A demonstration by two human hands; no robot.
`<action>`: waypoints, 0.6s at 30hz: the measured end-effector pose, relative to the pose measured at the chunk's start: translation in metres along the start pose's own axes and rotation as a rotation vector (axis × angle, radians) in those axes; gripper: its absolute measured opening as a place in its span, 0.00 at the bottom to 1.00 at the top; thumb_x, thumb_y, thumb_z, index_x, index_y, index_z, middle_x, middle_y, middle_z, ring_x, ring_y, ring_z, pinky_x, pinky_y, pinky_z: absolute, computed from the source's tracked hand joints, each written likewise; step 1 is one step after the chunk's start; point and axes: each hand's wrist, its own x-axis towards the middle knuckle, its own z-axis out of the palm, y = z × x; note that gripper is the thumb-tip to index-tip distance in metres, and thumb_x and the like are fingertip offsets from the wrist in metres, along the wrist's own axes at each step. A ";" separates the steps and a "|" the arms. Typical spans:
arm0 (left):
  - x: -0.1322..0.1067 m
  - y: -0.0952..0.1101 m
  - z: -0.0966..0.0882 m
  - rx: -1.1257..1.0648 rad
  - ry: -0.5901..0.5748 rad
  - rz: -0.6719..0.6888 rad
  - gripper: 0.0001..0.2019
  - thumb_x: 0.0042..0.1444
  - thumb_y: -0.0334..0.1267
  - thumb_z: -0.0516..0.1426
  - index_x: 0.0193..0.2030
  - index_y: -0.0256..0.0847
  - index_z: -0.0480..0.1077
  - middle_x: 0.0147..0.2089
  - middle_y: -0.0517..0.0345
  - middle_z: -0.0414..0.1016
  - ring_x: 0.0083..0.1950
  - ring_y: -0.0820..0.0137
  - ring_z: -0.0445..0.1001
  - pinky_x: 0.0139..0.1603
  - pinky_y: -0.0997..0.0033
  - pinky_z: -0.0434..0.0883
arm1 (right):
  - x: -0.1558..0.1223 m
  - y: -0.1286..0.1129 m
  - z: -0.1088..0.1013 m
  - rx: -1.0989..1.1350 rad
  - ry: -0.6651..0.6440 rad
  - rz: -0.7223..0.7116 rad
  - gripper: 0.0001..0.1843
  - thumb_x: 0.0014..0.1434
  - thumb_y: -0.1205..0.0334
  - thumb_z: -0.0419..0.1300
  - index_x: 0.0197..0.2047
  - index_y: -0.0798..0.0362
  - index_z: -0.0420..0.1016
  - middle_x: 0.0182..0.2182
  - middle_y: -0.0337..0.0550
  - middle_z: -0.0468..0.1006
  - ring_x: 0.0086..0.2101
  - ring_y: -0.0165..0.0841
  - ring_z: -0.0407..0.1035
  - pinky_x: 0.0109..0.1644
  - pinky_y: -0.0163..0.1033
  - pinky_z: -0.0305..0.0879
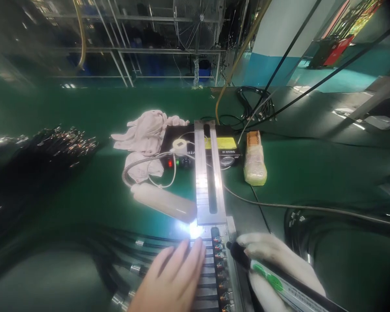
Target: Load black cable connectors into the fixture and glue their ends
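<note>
My bare left hand (173,277) lies palm down, fingers stretched, over black cables set side by side in a metal fixture (229,242). Its fingertips are close to a bright lamp glow. Cable ends with small coloured wires (219,255) show in a row along the fixture's black strip. In my white-gloved right hand (279,264) is a thick pen-shaped tool (273,279), black with a white label and green spots. The tool's dark tip points at the top right of the row; whether it touches cannot be told. A slotted metal plate (201,186) extends beyond the fixture.
A white lamp (164,201) on a flexible neck leans beside the plate. Behind stands a black control box (230,158), with white gloves (146,134) at its left and a wrapped block (255,160) at its right. Cable bundles (29,173) lie left; coiled cables (299,234) lie right.
</note>
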 end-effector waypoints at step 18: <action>0.001 0.001 -0.007 -0.054 -0.036 -0.009 0.25 0.60 0.39 0.50 0.63 0.37 0.66 0.67 0.55 0.66 0.62 0.58 0.67 0.55 0.60 0.66 | 0.002 -0.005 -0.001 -0.018 0.024 0.017 0.14 0.54 0.71 0.59 0.40 0.44 0.77 0.38 0.41 0.82 0.39 0.40 0.79 0.38 0.37 0.77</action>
